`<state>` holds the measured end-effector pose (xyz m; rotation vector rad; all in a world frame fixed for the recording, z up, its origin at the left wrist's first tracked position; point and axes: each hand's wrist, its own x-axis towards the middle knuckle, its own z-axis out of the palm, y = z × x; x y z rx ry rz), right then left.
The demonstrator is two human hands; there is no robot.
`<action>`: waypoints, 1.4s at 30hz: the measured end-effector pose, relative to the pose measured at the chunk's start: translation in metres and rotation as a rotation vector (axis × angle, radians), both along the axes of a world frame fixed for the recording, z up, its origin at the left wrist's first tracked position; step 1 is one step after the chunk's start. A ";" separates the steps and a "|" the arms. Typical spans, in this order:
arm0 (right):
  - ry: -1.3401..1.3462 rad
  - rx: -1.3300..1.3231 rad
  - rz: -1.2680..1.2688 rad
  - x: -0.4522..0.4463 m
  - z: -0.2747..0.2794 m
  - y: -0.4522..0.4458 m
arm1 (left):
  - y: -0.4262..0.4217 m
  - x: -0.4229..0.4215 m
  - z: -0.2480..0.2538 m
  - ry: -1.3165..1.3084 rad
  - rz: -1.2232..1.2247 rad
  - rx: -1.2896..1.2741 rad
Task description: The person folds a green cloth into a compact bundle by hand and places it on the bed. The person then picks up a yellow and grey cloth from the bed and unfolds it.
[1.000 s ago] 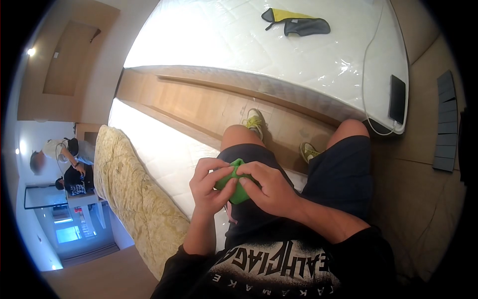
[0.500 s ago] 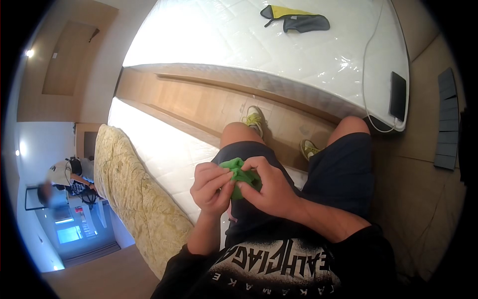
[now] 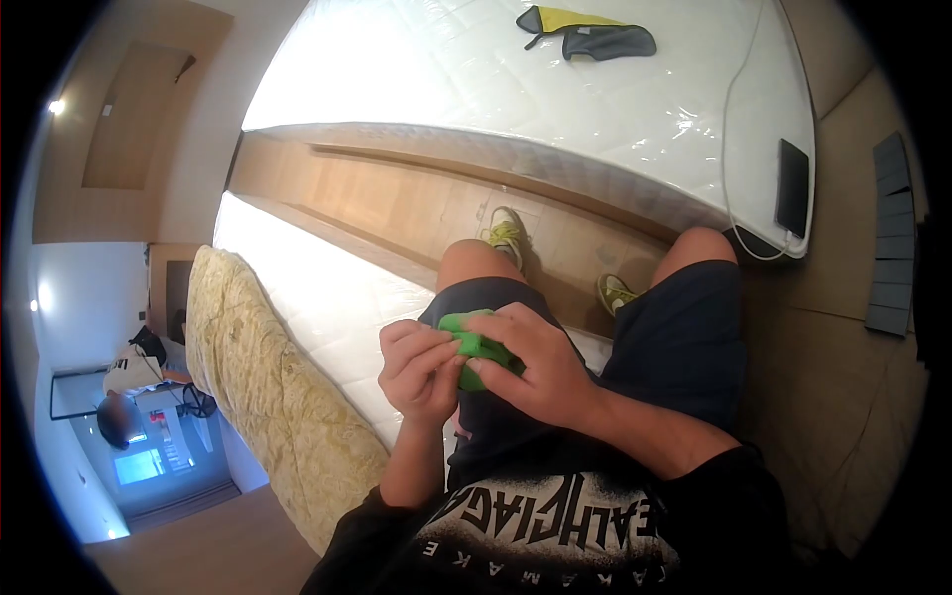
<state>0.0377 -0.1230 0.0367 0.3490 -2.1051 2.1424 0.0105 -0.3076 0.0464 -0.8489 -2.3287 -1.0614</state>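
A crumpled piece of soft green cloth (image 3: 479, 347) is held in front of me, above my lap. My left hand (image 3: 416, 372) pinches its left side between thumb and fingers. From the right, my right hand (image 3: 531, 367) grips the same cloth, thumb below and fingers over the top. Both hands are close together, and their fingers hide part of the cloth.
A plastic-covered mattress (image 3: 416, 79) holds a yellow and grey cloth item (image 3: 590, 38) and a black phone (image 3: 791, 188) on a white cable. A patterned quilt (image 3: 268, 387) lies at left on a second mattress (image 3: 297, 268). Another person (image 3: 134, 369) is in the far left background.
My fingers have shifted slightly on the green cloth, and its folds look different. In the background, the other person has leaned lower.
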 end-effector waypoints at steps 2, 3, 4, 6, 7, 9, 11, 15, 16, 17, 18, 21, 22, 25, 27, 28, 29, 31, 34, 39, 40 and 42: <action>0.034 0.005 -0.005 -0.001 -0.002 0.001 | -0.001 0.000 -0.001 -0.025 0.007 0.023; 0.050 0.006 -0.006 -0.002 -0.003 0.001 | -0.002 0.000 -0.002 -0.056 0.008 0.043; 0.043 -0.024 -0.004 -0.001 -0.005 0.001 | -0.003 0.003 -0.002 -0.086 0.010 0.063; 0.030 -0.083 0.001 -0.003 -0.009 0.001 | 0.003 0.005 -0.005 -0.208 0.024 0.269; 0.030 -0.095 0.000 -0.003 -0.010 0.001 | 0.005 0.005 -0.005 -0.270 0.030 0.372; 0.029 -0.117 -0.005 -0.003 -0.011 0.000 | -0.005 0.003 -0.013 -0.251 -0.033 0.325; 0.047 -0.115 -0.027 -0.005 -0.013 -0.003 | -0.011 0.000 -0.019 -0.222 -0.067 0.300; 0.052 -0.107 -0.044 -0.005 -0.013 -0.002 | -0.011 -0.003 -0.019 -0.192 -0.071 0.274; 0.045 -0.097 -0.035 -0.005 -0.011 -0.001 | -0.011 -0.003 -0.021 -0.218 -0.061 0.309; 0.037 -0.089 -0.026 -0.004 -0.009 0.000 | -0.010 -0.002 -0.023 -0.243 -0.052 0.343; 0.029 -0.080 -0.018 -0.003 -0.008 0.001 | -0.010 -0.001 -0.025 -0.279 -0.052 0.392; -0.006 -0.060 0.004 0.000 -0.007 0.000 | -0.016 0.003 -0.034 -0.339 -0.091 0.467; -0.026 -0.074 0.001 0.001 -0.008 -0.002 | -0.027 0.002 -0.042 -0.326 -0.129 0.444; -0.079 -0.089 0.007 0.005 -0.010 -0.007 | -0.031 0.003 -0.047 -0.363 -0.195 0.504; -0.098 -0.059 0.029 0.006 -0.008 -0.005 | -0.021 0.005 -0.040 -0.401 -0.194 0.535; -0.092 -0.042 0.027 0.006 -0.007 -0.005 | -0.011 0.007 -0.027 -0.417 -0.180 0.524; -0.088 -0.025 0.025 0.008 -0.007 -0.005 | -0.005 0.009 -0.020 -0.433 -0.165 0.514; -0.092 -0.007 0.016 0.010 -0.007 -0.006 | -0.013 0.005 -0.022 -0.381 -0.187 0.348; -0.123 -0.014 -0.026 0.010 -0.008 -0.010 | -0.018 0.003 -0.027 -0.342 -0.181 0.228; -0.134 0.074 -0.048 0.006 -0.015 -0.008 | -0.014 0.004 -0.032 -0.277 -0.140 0.165; -0.128 0.072 -0.057 0.006 -0.015 -0.008 | -0.012 0.004 -0.031 -0.271 -0.134 0.151; -0.115 0.067 -0.075 0.006 -0.013 -0.008 | -0.010 0.004 -0.027 -0.243 -0.138 0.083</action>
